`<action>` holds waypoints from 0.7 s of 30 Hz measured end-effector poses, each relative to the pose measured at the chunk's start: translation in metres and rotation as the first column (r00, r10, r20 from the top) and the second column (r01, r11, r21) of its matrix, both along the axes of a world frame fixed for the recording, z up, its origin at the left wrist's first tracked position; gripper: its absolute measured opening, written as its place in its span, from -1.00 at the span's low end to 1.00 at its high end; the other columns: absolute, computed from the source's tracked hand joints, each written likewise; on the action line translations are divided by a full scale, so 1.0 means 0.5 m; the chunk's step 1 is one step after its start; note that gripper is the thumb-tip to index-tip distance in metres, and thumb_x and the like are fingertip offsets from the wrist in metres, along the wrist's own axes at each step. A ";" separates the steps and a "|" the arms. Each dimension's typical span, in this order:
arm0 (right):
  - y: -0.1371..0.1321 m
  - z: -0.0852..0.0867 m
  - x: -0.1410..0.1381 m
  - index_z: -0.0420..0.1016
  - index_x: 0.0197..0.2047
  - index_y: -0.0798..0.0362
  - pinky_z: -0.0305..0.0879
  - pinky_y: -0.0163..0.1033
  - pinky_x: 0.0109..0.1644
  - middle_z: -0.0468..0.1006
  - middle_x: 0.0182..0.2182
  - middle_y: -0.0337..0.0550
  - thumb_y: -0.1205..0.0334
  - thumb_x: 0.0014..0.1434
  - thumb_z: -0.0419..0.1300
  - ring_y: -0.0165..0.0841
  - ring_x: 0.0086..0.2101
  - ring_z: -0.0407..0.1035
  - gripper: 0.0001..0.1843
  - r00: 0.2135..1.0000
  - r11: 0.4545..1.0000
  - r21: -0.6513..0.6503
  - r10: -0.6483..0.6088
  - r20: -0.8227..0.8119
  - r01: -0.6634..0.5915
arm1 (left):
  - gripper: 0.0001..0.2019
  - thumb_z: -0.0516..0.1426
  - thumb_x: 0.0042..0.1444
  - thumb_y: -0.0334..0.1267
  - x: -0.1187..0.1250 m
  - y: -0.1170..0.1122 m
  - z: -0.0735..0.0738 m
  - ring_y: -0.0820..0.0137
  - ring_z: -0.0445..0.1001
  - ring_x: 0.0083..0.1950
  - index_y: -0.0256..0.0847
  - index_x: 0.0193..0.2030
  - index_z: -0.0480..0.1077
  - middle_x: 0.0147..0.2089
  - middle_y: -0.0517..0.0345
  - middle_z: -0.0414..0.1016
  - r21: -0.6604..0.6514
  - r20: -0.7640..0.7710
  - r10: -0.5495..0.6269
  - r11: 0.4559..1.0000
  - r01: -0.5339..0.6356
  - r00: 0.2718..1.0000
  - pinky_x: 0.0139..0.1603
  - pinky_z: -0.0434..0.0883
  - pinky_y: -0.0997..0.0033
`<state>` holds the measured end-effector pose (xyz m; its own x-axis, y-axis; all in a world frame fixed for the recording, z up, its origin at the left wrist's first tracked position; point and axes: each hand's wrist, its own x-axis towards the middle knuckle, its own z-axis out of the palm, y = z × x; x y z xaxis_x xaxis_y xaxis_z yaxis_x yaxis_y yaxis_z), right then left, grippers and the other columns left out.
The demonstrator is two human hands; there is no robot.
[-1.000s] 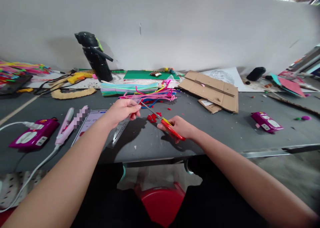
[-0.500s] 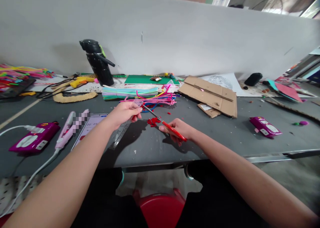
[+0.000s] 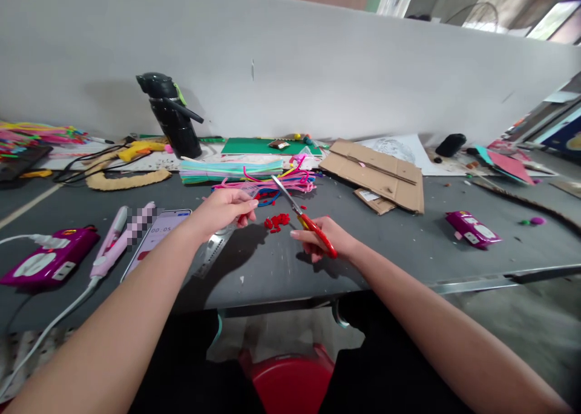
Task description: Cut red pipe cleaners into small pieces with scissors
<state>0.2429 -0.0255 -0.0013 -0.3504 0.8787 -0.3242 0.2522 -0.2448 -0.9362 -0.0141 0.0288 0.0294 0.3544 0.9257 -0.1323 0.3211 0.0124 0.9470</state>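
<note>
My left hand point(image 3: 230, 208) is closed in a pinch around a clear plastic ruler point(image 3: 211, 253), which slants out below the palm. Any smaller piece between those fingertips is too hidden to make out. In my right hand point(image 3: 321, 239) are scissors point(image 3: 297, 209) with red handles, their blades pointing up and to the left, apart from the left fingers. Between the hands lies a small heap of short red pieces point(image 3: 276, 222) on the grey table point(image 3: 272, 269). Just beyond the left fingertips is a blue loop point(image 3: 271, 201) with red bits by it.
Behind my hands lie bundled pastel and pink pipe cleaners point(image 3: 231, 169). Flattened cardboard point(image 3: 374, 175) is to their right, a black flask point(image 3: 175, 120) behind. At left are a phone point(image 3: 157, 235), a pink hair iron point(image 3: 109, 250) and a purple power block point(image 3: 54, 256); another purple block point(image 3: 473, 229) sits right.
The scissors have swung away from the left fingertips; their blades now point more upward. Both hands stay in nearly the same place, and the view has shifted slightly right.
</note>
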 end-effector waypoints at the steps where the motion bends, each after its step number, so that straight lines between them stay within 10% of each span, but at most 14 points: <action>1: -0.003 0.001 -0.006 0.27 -0.59 0.09 0.30 -0.37 -0.59 0.47 -0.64 -0.23 -0.15 -0.13 0.42 -0.41 -0.63 0.42 -0.46 0.997 0.999 0.011 -0.036 -0.068 0.037 | -0.73 0.24 0.07 -0.07 0.006 -0.008 0.003 0.48 0.39 -0.50 -0.27 -0.39 0.42 -0.43 0.08 0.52 0.001 -0.001 -0.026 1.000 0.026 1.000 -0.47 0.33 0.45; 7: -0.013 0.016 -0.046 0.29 -0.52 0.07 0.43 -0.23 -0.23 0.58 -0.45 -0.16 0.07 -0.12 0.45 -0.29 -0.34 0.52 -0.59 0.912 0.976 0.059 -0.172 -0.373 0.208 | -0.71 0.22 0.10 -0.02 0.038 -0.054 0.009 0.44 0.42 -0.49 -0.25 -0.33 0.41 -0.41 0.06 0.55 -0.035 -0.013 -0.157 0.987 0.156 0.988 -0.46 0.36 0.42; 21: -0.013 0.036 -0.070 0.25 -0.52 0.07 0.26 -0.29 -0.43 0.52 -0.47 -0.18 0.14 -0.15 0.42 -0.41 -0.48 0.35 -0.62 0.921 0.931 0.199 -0.238 -0.310 0.307 | -0.65 0.23 0.07 0.04 0.063 -0.073 -0.007 0.42 0.43 -0.49 -0.24 -0.31 0.39 -0.43 0.08 0.53 -0.084 0.001 -0.231 0.969 0.230 0.973 -0.49 0.37 0.42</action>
<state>0.2081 -0.0318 0.0167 -0.1307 0.9912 -0.0183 -0.0690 -0.0275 -0.9972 0.0177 -0.0077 0.0259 0.5557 0.8047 -0.2089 0.3327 0.0151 0.9429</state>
